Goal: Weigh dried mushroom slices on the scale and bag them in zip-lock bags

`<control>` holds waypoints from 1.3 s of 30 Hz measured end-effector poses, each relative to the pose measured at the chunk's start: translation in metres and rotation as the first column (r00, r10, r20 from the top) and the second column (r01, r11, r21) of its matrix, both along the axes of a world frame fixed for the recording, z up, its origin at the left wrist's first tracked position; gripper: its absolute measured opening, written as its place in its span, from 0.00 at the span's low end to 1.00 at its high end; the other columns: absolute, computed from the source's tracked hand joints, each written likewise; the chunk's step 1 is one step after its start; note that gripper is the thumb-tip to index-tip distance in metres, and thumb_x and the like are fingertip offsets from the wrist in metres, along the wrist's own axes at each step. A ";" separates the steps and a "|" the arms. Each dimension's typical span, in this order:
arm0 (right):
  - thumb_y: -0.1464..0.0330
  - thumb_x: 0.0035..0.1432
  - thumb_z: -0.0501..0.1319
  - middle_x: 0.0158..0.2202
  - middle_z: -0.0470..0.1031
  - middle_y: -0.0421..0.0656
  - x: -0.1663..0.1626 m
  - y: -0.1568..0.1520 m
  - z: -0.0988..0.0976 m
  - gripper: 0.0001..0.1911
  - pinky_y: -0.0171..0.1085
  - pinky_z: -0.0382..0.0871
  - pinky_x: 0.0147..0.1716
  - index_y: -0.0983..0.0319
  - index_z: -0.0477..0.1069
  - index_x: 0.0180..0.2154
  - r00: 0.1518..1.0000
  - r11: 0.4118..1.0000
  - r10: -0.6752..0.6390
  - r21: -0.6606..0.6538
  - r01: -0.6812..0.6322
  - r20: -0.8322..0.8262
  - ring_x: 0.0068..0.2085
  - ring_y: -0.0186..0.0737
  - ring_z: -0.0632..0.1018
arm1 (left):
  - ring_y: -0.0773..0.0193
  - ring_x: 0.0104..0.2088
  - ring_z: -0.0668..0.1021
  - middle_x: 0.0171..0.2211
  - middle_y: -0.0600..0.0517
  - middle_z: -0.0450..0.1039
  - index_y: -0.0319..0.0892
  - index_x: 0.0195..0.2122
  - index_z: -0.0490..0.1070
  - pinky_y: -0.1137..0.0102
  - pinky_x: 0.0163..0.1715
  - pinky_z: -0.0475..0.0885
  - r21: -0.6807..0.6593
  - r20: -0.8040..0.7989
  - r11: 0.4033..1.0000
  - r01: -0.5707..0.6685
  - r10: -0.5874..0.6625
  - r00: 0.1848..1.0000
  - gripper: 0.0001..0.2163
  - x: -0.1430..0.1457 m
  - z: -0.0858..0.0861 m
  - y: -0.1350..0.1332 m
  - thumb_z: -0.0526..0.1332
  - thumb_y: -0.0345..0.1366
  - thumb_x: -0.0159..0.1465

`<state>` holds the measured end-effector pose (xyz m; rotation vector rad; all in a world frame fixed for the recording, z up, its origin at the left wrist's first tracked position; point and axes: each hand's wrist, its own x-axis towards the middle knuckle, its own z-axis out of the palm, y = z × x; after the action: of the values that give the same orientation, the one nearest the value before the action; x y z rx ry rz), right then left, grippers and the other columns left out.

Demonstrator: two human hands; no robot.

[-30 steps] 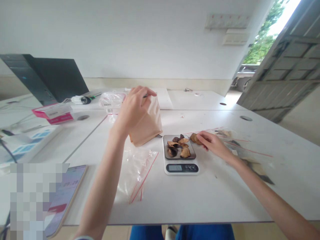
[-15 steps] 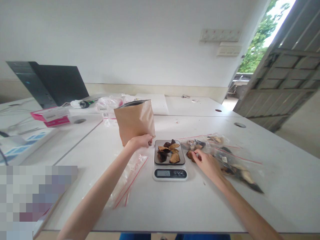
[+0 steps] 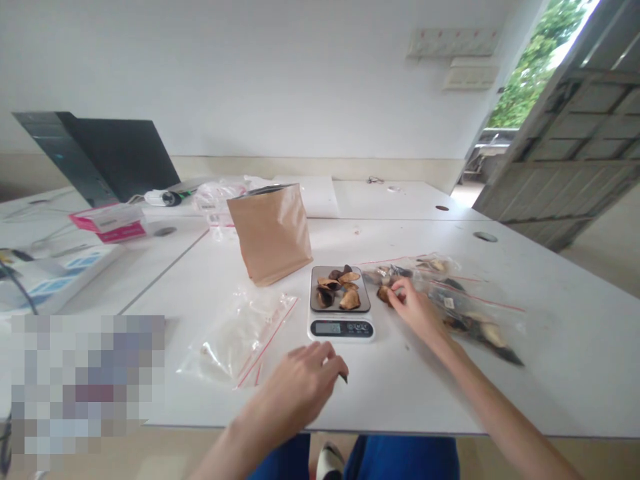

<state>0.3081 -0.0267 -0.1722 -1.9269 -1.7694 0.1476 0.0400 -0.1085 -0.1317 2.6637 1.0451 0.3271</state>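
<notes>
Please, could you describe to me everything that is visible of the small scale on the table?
The small scale has a white, plastic-looking body and a square, metallic-looking plate with a dark rim. Its black front panel carries a grey display, whose figures are too small to read surely, and pale button marks. It sits flat on the white table, right of the clear plastic bag. Several brown, dried-looking pieces lie on the plate.

White wall (image 3: 275, 80) behind white tables (image 3: 450, 400); grey panelled door (image 3: 575, 153) at right; daylit foliage (image 3: 527, 83) visible beside the door.
</notes>
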 end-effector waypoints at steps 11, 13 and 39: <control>0.54 0.47 0.58 0.33 0.71 0.44 -0.031 0.004 0.041 0.20 0.30 0.57 0.10 0.64 0.69 0.34 0.815 0.995 0.102 0.039 -0.097 -0.570 0.16 0.26 0.64 | 0.66 0.36 0.75 0.38 0.53 0.70 0.45 0.39 0.69 0.69 0.40 0.70 -0.201 0.297 0.966 -0.166 0.221 0.929 0.13 0.013 -0.049 -0.017 0.50 0.24 0.62; 0.55 0.48 0.58 0.33 0.72 0.43 -0.049 0.010 0.052 0.19 0.29 0.56 0.10 0.64 0.69 0.35 0.802 0.988 0.130 0.004 -0.157 -0.583 0.14 0.24 0.63 | 0.66 0.36 0.75 0.38 0.53 0.71 0.45 0.39 0.70 0.70 0.39 0.71 -0.215 0.309 0.961 -0.175 0.237 0.921 0.13 0.013 -0.048 -0.017 0.50 0.24 0.62; 0.60 0.58 0.54 0.27 0.70 0.39 -0.112 -0.125 0.009 0.12 0.30 0.58 0.20 0.61 0.69 0.38 0.778 0.946 0.201 -0.088 -0.312 -0.595 0.20 0.30 0.64 | 0.66 0.38 0.75 0.37 0.51 0.71 0.45 0.46 0.62 0.69 0.41 0.72 -0.345 0.489 0.905 -0.248 0.399 0.776 0.09 0.006 -0.056 -0.024 0.54 0.34 0.64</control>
<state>0.1962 -0.1515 -0.1636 -1.5007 -1.6080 0.9289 0.0463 -0.1329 -0.1874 1.9495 1.2377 0.8989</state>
